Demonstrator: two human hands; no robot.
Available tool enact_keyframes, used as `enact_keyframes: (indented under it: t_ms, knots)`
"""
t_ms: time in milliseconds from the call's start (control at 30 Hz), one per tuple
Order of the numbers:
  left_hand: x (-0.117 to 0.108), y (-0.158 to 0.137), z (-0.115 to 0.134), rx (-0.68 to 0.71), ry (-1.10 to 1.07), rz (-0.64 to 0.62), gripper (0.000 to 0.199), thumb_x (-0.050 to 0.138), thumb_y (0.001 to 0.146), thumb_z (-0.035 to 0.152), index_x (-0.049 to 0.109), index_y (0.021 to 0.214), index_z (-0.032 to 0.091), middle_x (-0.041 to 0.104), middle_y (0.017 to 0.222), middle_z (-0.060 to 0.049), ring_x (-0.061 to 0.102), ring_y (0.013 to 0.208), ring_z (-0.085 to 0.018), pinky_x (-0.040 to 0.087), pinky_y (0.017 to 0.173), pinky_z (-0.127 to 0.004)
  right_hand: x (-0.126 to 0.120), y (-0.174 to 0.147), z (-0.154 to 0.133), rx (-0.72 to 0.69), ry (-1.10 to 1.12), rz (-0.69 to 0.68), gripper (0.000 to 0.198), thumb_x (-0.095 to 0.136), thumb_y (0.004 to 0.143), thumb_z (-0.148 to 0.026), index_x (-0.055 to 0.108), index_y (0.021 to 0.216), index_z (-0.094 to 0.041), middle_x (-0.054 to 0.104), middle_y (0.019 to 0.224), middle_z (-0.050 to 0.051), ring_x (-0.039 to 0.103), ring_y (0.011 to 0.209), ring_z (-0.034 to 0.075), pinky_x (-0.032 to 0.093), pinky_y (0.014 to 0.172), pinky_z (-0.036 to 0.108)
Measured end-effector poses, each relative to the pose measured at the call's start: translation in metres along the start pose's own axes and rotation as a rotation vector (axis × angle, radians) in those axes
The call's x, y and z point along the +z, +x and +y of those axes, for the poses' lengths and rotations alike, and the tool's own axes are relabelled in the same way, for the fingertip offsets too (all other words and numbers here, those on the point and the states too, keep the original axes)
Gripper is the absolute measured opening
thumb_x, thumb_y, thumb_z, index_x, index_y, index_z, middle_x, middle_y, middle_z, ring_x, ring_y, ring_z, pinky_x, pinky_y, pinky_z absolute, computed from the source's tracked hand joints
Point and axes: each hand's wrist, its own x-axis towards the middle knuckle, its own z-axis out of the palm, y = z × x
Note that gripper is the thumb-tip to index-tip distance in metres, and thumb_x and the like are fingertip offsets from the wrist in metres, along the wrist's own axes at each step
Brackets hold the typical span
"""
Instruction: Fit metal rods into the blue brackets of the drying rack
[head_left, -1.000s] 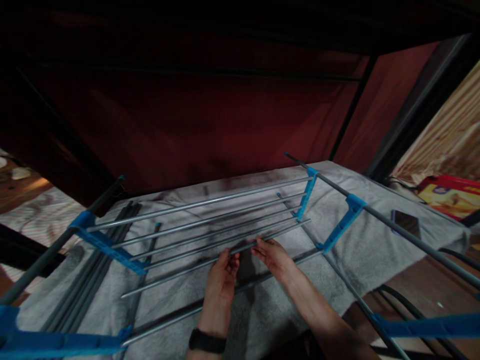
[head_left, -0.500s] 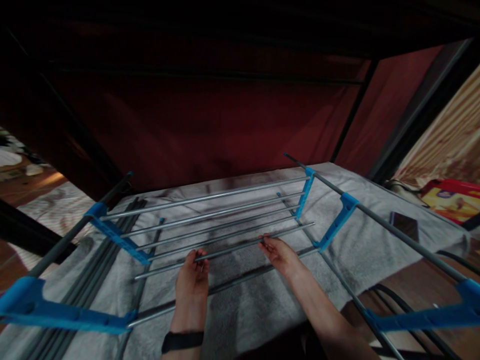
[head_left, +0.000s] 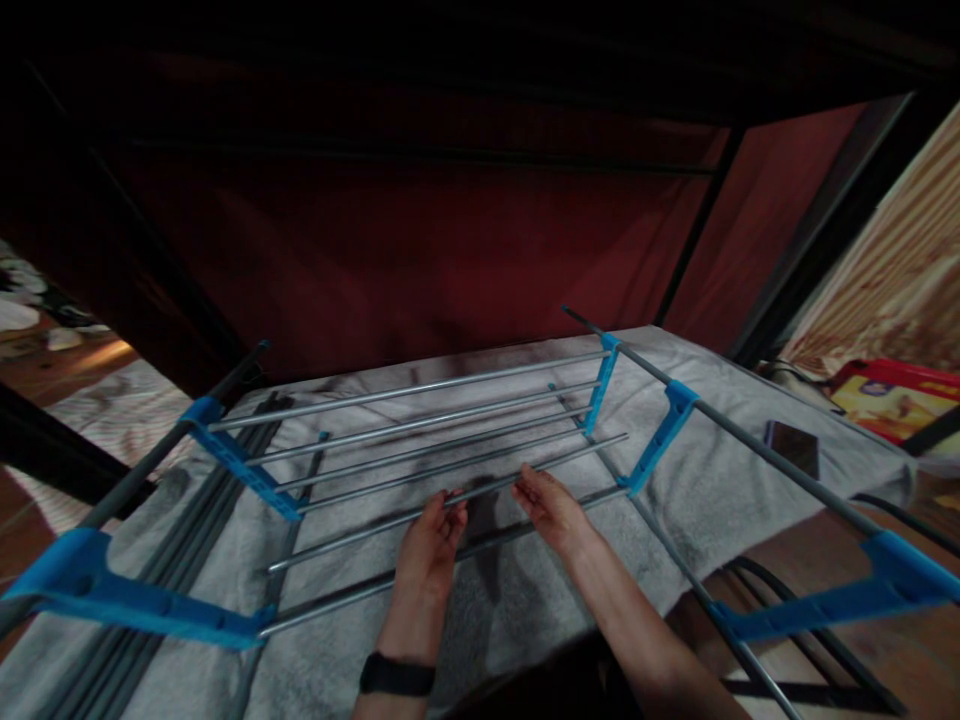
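A loose grey metal tube (head_left: 337,543) spans the space between both hands, both its ends free. My left hand (head_left: 439,530) pinches it near the middle, and my right hand (head_left: 546,505) grips it a little further right. Around them stands a partly assembled rack: a blue plastic bracket (head_left: 240,455) at the left and another blue bracket (head_left: 660,440) at the right. Several tubes, such as the top tube (head_left: 420,388), run across the rear brackets. One more tube (head_left: 330,610) lies lower, behind my left wrist, joining the front-left bracket (head_left: 150,595) toward the right side.
Several grey tubes (head_left: 169,560) lie bundled on the grey towel (head_left: 510,600) at the left. A phone (head_left: 793,447) rests on the towel at the right. Beyond it is a red and yellow package (head_left: 896,400). Dark posts and a red panel (head_left: 450,260) stand behind.
My left hand has slid right along the tube, closer to my right hand. The tube remains held by both hands, and the view has shifted slightly.
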Motion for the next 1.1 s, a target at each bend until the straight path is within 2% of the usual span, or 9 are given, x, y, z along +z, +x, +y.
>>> enact_keyframes:
  t_ms: [100, 200, 300, 400, 467, 567, 667, 800, 1100]
  knots:
    - [0.004, -0.003, -0.013, -0.017, 0.163, -0.128, 0.007, 0.058, 0.089, 0.012, 0.065, 0.087, 0.011, 0.073, 0.086, -0.014, 0.071, 0.075, -0.019, 0.056, 0.063, -0.027, -0.001, -0.004, 0.001, 0.002, 0.034, 0.067, 0.035, 0.087, 0.063, -0.025, 0.053, 0.056, -0.02, 0.062, 0.06, -0.004, 0.061, 0.063, 0.009, 0.057, 0.071, 0.024]
    - [0.007, -0.01, -0.026, 0.054, 0.394, -0.216, 0.011, 0.062, 0.087, 0.017, 0.067, 0.079, 0.011, 0.071, 0.072, -0.012, 0.066, 0.06, -0.017, 0.049, 0.054, -0.023, -0.003, -0.008, -0.001, -0.006, 0.043, 0.056, 0.035, 0.088, 0.06, -0.022, 0.054, 0.055, -0.02, 0.062, 0.06, -0.004, 0.061, 0.064, 0.009, 0.058, 0.073, 0.024]
    - [0.011, -0.021, -0.033, 0.361, 0.553, -0.243, 0.008, 0.067, 0.083, 0.018, 0.069, 0.075, 0.017, 0.068, 0.07, -0.007, 0.062, 0.062, -0.016, 0.047, 0.056, -0.022, -0.005, -0.01, -0.003, -0.021, 0.04, 0.04, 0.037, 0.09, 0.057, -0.021, 0.053, 0.053, -0.02, 0.059, 0.056, -0.005, 0.058, 0.059, 0.008, 0.057, 0.074, 0.024]
    - [0.012, -0.029, -0.032, 0.654, 0.636, -0.323, 0.012, 0.072, 0.078, 0.014, 0.072, 0.083, 0.025, 0.07, 0.093, -0.008, 0.062, 0.1, -0.023, 0.05, 0.086, -0.028, -0.004, -0.009, -0.002, -0.038, 0.042, 0.032, 0.038, 0.09, 0.057, -0.021, 0.052, 0.052, -0.02, 0.057, 0.054, -0.006, 0.056, 0.057, 0.008, 0.057, 0.072, 0.024]
    - [0.012, -0.028, -0.028, 0.768, 0.724, -0.381, 0.021, 0.075, 0.075, 0.012, 0.072, 0.09, 0.027, 0.068, 0.105, -0.009, 0.054, 0.119, -0.026, 0.041, 0.104, -0.034, -0.002, -0.008, -0.001, -0.044, 0.048, 0.037, 0.035, 0.09, 0.057, -0.022, 0.054, 0.053, -0.02, 0.059, 0.055, -0.005, 0.057, 0.059, 0.009, 0.056, 0.073, 0.024]
    - [0.006, -0.014, -0.022, 0.94, 0.982, -0.324, 0.031, 0.071, 0.077, 0.01, 0.07, 0.104, 0.026, 0.066, 0.114, -0.009, 0.05, 0.125, -0.029, 0.027, 0.116, -0.044, -0.001, -0.008, -0.003, -0.052, 0.054, 0.059, 0.035, 0.091, 0.054, -0.024, 0.057, 0.054, -0.019, 0.061, 0.058, -0.005, 0.057, 0.06, 0.009, 0.057, 0.076, 0.026]
    - [-0.003, 0.003, -0.018, 1.083, 1.487, -0.234, 0.036, 0.055, 0.088, 0.012, 0.063, 0.122, 0.022, 0.065, 0.116, -0.01, 0.057, 0.114, -0.029, 0.031, 0.111, -0.051, 0.0, -0.009, -0.008, -0.041, 0.046, 0.061, 0.037, 0.093, 0.051, -0.028, 0.058, 0.055, -0.018, 0.061, 0.059, -0.004, 0.056, 0.059, 0.008, 0.057, 0.075, 0.025]
    - [-0.01, 0.012, -0.01, 1.13, 1.938, -0.215, 0.035, 0.043, 0.096, 0.015, 0.059, 0.125, 0.022, 0.067, 0.108, -0.008, 0.064, 0.095, -0.024, 0.047, 0.09, -0.04, 0.003, -0.007, -0.013, -0.029, 0.031, 0.073, 0.036, 0.093, 0.052, -0.031, 0.06, 0.058, -0.018, 0.062, 0.058, -0.003, 0.057, 0.058, 0.008, 0.057, 0.07, 0.024]
    - [-0.003, 0.009, 0.007, 1.091, 1.952, -0.308, 0.024, 0.037, 0.1, 0.025, 0.058, 0.111, 0.024, 0.068, 0.103, -0.005, 0.065, 0.09, -0.019, 0.047, 0.079, -0.031, 0.014, -0.001, -0.01, 0.014, 0.02, -0.018, 0.024, 0.086, 0.063, -0.024, 0.068, 0.077, -0.017, 0.074, 0.084, 0.005, 0.069, 0.082, 0.016, 0.057, 0.077, 0.028]
